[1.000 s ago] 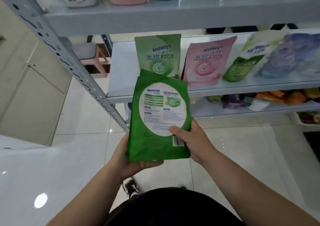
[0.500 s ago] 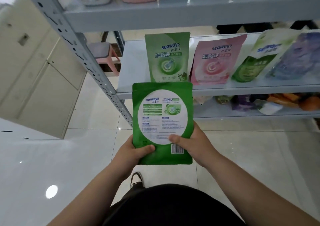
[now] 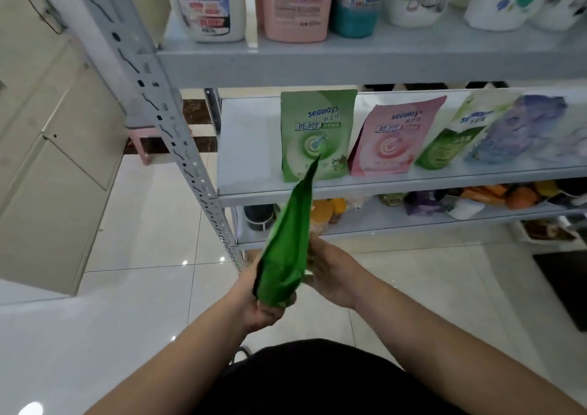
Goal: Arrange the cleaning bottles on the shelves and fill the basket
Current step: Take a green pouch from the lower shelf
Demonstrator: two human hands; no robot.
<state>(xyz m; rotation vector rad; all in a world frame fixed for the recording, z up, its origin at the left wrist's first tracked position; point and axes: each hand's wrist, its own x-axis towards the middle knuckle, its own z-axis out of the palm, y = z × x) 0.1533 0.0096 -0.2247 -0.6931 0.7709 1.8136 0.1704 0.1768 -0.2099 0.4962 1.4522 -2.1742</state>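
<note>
Held pouch: The glossy dark-green plastic refill pouch (image 3: 287, 246) is being held edge-on in front of and below the grey metal middle shelf (image 3: 247, 148). Its pointed top corner is tilting up toward that shelf's front edge.
Left grip: The left grip (image 3: 260, 308) is clasping the pouch's base from underneath, with the fingers curling round the bottom fold.
Right grip: The right grip (image 3: 332, 276) is lying against the pouch's right face, below the middle shelf. Its fingers are passing behind the pouch, so I cannot tell whether it is clasping or only touching.
On the middle shelf: A light-green printed stand-up pouch (image 3: 317, 129) is standing upright near the front edge. A pink printed stand-up pouch (image 3: 394, 138) is leaning just beside it on the right.
Above the middle shelf: A white plastic bottle with a blue label (image 3: 206, 5), a pink plastic bottle (image 3: 295, 5) and a teal-based bottle (image 3: 355, 8) are standing in a row on the next shelf up.
Below the middle shelf: Mixed coloured packets (image 3: 476, 197) are lying on the lower shelf, too blurred to name.
</note>
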